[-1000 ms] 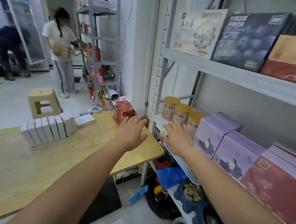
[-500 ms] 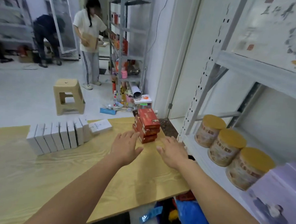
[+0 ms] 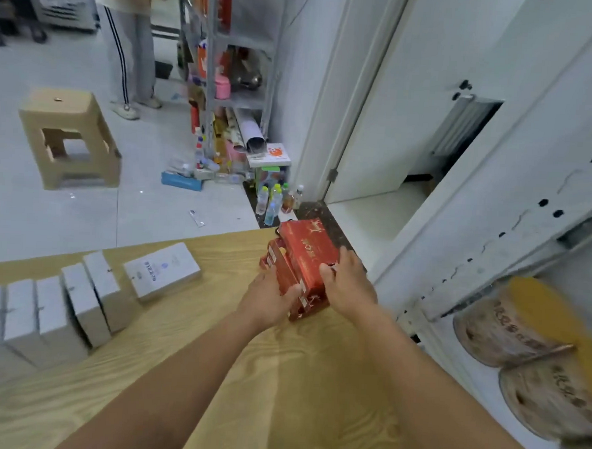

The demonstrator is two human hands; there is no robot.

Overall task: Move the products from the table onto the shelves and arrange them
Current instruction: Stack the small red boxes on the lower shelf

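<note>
two bare forearms are stretched over the wooden table (image 3: pixel 211 374). a row of white boxes (image 3: pixel 43 314) is stood on end at the left, with one flat white box (image 3: pixel 163 272) just beyond. the stack of red boxes (image 3: pixel 306 255) is set at the table's far right corner and gripped from both sides: the left hand (image 3: pixel 266 298) is curled against its left face and the right hand (image 3: pixel 349 285) over its top right edge. yellow-lidded tubs (image 3: pixel 508 335) are seen at right. further off, small bottles (image 3: pixel 275 199) and a beige stool (image 3: pixel 67 137) are seen on the floor.
</note>
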